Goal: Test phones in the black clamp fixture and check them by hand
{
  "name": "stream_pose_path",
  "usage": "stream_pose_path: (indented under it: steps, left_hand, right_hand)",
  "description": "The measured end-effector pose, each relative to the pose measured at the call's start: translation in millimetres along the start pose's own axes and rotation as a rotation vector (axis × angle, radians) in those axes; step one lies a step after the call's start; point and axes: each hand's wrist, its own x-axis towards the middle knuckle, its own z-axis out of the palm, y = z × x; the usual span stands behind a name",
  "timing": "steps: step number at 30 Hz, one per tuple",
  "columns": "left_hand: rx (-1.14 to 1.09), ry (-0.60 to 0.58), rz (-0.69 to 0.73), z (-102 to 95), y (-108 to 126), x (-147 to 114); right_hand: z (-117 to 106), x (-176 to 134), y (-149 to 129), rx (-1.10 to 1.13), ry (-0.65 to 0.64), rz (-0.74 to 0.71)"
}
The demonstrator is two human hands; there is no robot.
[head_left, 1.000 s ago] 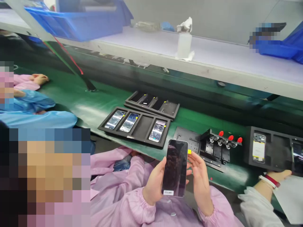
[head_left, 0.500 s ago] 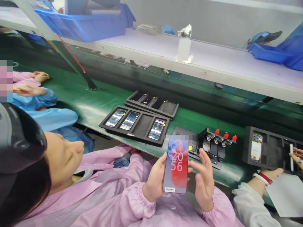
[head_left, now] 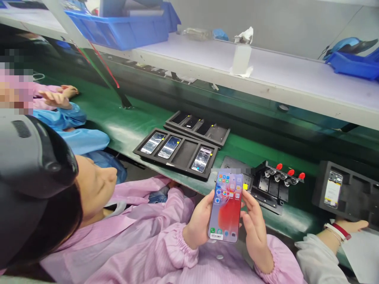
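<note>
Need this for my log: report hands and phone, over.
Left hand holding phone. Right hand at phone's edge. Screen lit, app icons showing. Nothing covering it.

The phone screen (head_left: 226, 209) is purple and red — trays (head_left: 184, 154) black; bench (head_left: 251, 149) green.

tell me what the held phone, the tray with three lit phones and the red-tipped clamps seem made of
Phone: probably a glass front; the lit face looks smooth and flat.
Tray: perhaps dense foam or moulded plastic; matte black, thick-walled, with recessed slots.
Clamps: apparently metal, from silvery glints; red tips, smooth and solid-coloured, maybe plastic or rubber.
</note>
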Motion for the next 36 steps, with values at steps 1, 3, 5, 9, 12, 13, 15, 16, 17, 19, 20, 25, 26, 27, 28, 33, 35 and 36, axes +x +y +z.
stream_pose_path:
  steps: [1, 3, 5, 9, 12, 13, 15, 16, 17, 19, 20, 25, 26, 27, 28, 33, 35, 36]
  left_hand:
    - [0.003, 0.010, 0.014, 0.4, 0.0, 0.2]
    - [0.005, 0.021, 0.031, 0.2, 0.1, 0.6]
    - [0.000, 0.013, 0.025, -1.2, -0.1, 1.4]
    - [-0.023, -0.001, 0.020, -3.2, -0.6, 3.7]
    - [-0.032, 0.048, 0.069, -1.9, -0.9, 5.2]
    - [-0.032, 0.061, 0.085, -1.3, -1.1, 5.6]
    - [-0.028, 0.081, 0.110, -0.5, -1.5, 6.2]
    - [-0.024, 0.089, 0.127, -0.4, -1.8, 6.5]
    - [-0.023, 0.097, 0.148, -0.4, -2.1, 6.9]
    - [-0.027, 0.107, 0.188, -0.7, -2.6, 7.6]
    - [-0.033, 0.106, 0.201, -0.8, -2.7, 8.0]
    - [-0.044, 0.072, 0.197, 0.2, -3.5, 8.4]
    - [-0.042, 0.069, 0.201, 0.2, -3.9, 8.4]
    - [-0.039, 0.067, 0.208, 0.0, -4.3, 8.4]
    - [-0.037, 0.068, 0.214, -0.6, -4.6, 8.5]
    - [-0.035, 0.091, 0.200, -5.7, -1.6, 8.3]
    - [-0.035, 0.108, 0.166, -6.4, 2.4, 7.1]
    - [-0.034, 0.115, 0.145, -6.3, 4.6, 6.3]
  right_hand:
    - [0.3, -1.9, 3.0, 0.012, -0.014, 0.003]
    - [1.3, -3.4, 6.7, 0.022, -0.012, 0.005]
    - [2.6, -1.6, 6.9, 0.042, 0.009, 0.019]
    - [4.6, 4.6, 2.5, 0.156, 0.026, 0.084]
    - [5.4, 4.2, -1.7, 0.116, -0.082, 0.119]
    - [5.7, 3.2, -3.3, 0.042, -0.127, 0.109]
    - [6.3, 1.4, -6.9, -0.138, -0.209, 0.064]
    - [6.7, 1.0, -8.5, -0.226, -0.239, 0.039]
    - [7.2, 1.0, -9.8, -0.302, -0.260, 0.014]
    - [8.4, 2.3, -11.4, -0.418, -0.285, -0.025]
    - [9.2, 3.3, -11.6, -0.459, -0.291, -0.035]
    - [14.4, 6.6, -8.9, -0.532, -0.291, -0.034]
    - [15.4, 6.7, -8.3, -0.534, -0.272, -0.036]
    - [16.2, 6.8, -7.8, -0.532, -0.254, -0.040]
    - [16.7, 6.9, -7.3, -0.523, -0.242, -0.046]
    - [14.7, 7.4, -5.1, -0.396, -0.276, -0.034]
    - [12.7, 7.5, -4.1, -0.347, -0.290, -0.021]
    - [11.8, 7.4, -4.0, -0.334, -0.297, -0.022]
